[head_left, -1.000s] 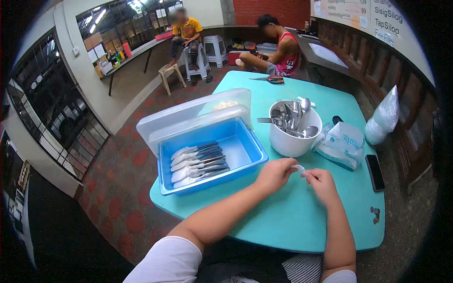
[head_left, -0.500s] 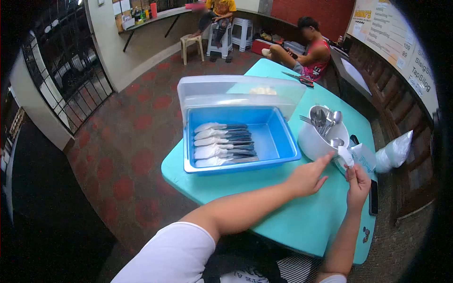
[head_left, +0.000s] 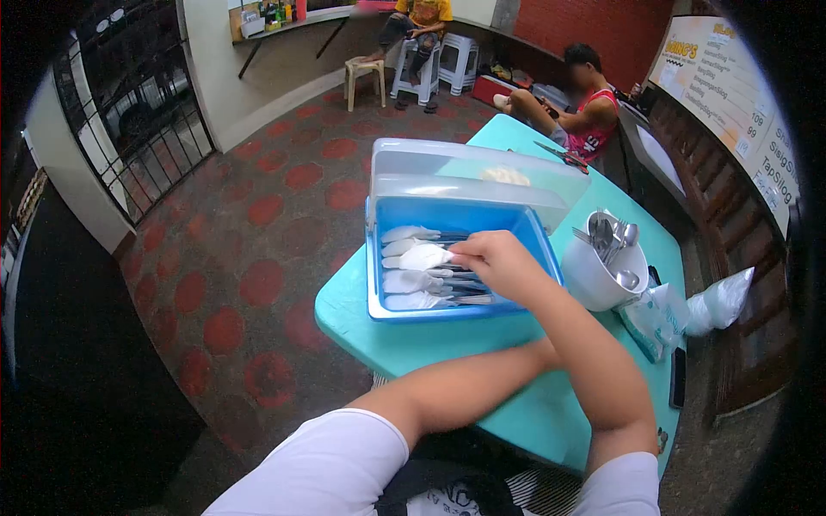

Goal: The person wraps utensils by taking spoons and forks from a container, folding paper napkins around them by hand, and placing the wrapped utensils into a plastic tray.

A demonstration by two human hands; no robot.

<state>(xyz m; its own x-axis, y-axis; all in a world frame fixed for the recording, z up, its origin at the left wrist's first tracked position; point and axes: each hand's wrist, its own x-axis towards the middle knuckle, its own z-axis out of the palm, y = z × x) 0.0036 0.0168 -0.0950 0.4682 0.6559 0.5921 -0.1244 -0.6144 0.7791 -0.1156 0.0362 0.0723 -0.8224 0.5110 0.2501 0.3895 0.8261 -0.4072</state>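
My right hand (head_left: pixel 499 262) is over the blue plastic box (head_left: pixel 551 267), its fingers pinched on a tissue-wrapped cutlery set (head_left: pixel 426 256). Beneath and beside that set lie several more wrapped sets (head_left: pixel 411 281), white tissue ends to the left and metal handles to the right. The left forearm (head_left: pixel 482 378) reaches across the table, passing under my right arm, which hides the fingers of my left hand. A white bowl (head_left: pixel 594 275) of loose forks and spoons (head_left: pixel 611 236) stands right of the box, beside a tissue pack (head_left: pixel 650 318).
The box's translucent lid (head_left: pixel 465 163) stands raised at its back edge. On the turquoise table (head_left: pixel 516 421) are scissors (head_left: pixel 564 156) and a dark phone (head_left: pixel 678 378). A white plastic bag (head_left: pixel 721 301) is at the right. Two people sit farther back near stools (head_left: pixel 459 64).
My right hand has carried the wrapped set from beside the bowl leftward to the box. My left hand has drawn back from the bowl, and the view has shifted slightly.
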